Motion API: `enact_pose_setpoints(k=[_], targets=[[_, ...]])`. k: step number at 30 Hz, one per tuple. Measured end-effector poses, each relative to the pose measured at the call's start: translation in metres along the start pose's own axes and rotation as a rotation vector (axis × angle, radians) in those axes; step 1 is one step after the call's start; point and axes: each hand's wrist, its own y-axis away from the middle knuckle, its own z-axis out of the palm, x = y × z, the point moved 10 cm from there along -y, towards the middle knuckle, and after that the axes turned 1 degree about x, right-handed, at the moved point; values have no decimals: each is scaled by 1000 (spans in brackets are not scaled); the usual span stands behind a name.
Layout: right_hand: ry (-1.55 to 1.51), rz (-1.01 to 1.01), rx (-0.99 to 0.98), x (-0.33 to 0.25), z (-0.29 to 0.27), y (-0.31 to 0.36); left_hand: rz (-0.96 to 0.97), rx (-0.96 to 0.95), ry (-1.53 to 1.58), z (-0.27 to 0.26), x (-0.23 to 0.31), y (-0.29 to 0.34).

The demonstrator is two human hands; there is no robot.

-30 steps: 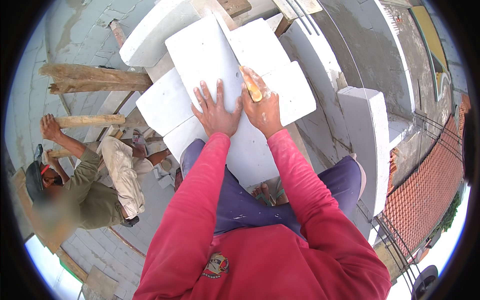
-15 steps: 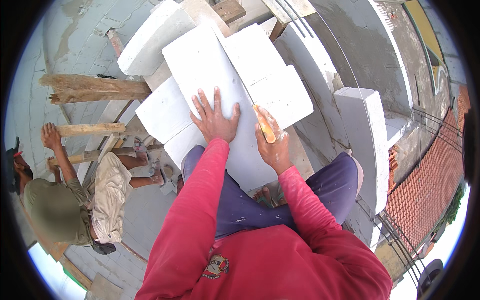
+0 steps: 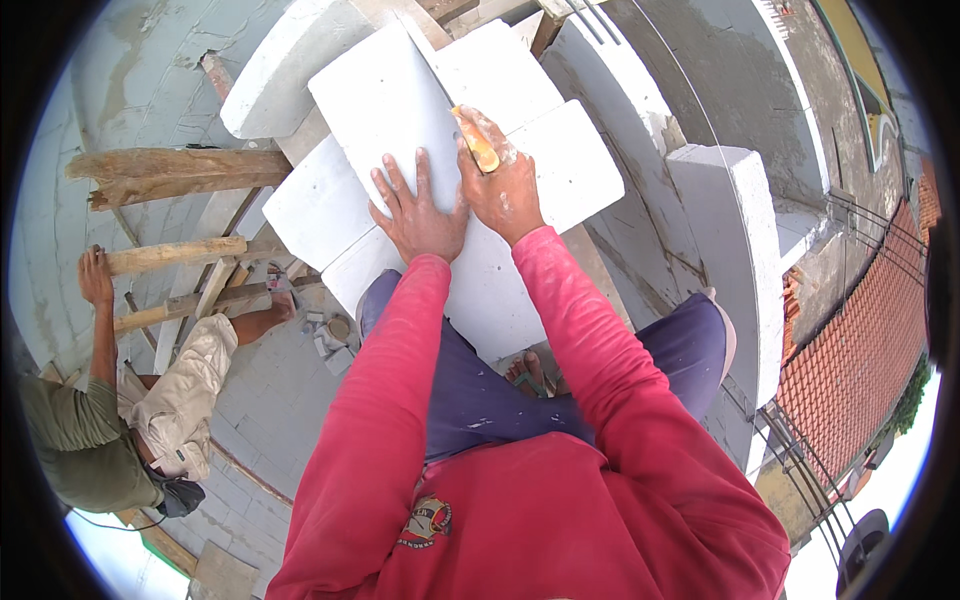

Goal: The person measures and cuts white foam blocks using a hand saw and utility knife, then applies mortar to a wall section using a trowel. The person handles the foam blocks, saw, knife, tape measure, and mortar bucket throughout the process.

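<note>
My left hand (image 3: 422,218) lies flat with fingers spread on a long white block (image 3: 365,105), apparently lightweight concrete. Beside it, my right hand (image 3: 505,185) is wrapped round the orange handle of a hand saw (image 3: 478,148). The saw's narrow blade runs away from me along the long block's right edge; whether it sits in a cut I cannot tell. Under and beside the long block are more white blocks, one at the right (image 3: 570,175) and one at the left (image 3: 315,200). My legs straddle the near end of the stack.
At the left a co-worker in a green shirt (image 3: 70,430) grips a timber (image 3: 175,257). A thick rough beam (image 3: 185,172) juts toward the blocks. To the right rises a block wall (image 3: 725,260), with thin rods and a tiled roof (image 3: 850,350) beyond. Rubble (image 3: 330,335) lies on the floor.
My right hand has pushed the saw away from me, up along the block's edge, and is now nearer my left hand. The left hand stays on the block. The co-worker has shifted toward the left.
</note>
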Motion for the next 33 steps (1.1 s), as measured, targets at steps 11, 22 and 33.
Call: enact_pose_setpoints(k=[11,22,33], targets=[[-193,-88,211,8,-18,70,-30,12,22,1,-8,7],[-311,-85,279,-2,-40,108,-35,28,-22,1,-12,4],[-241,-116,216,-10,-47,91,-12,48,-3,-8,-5,-2]])
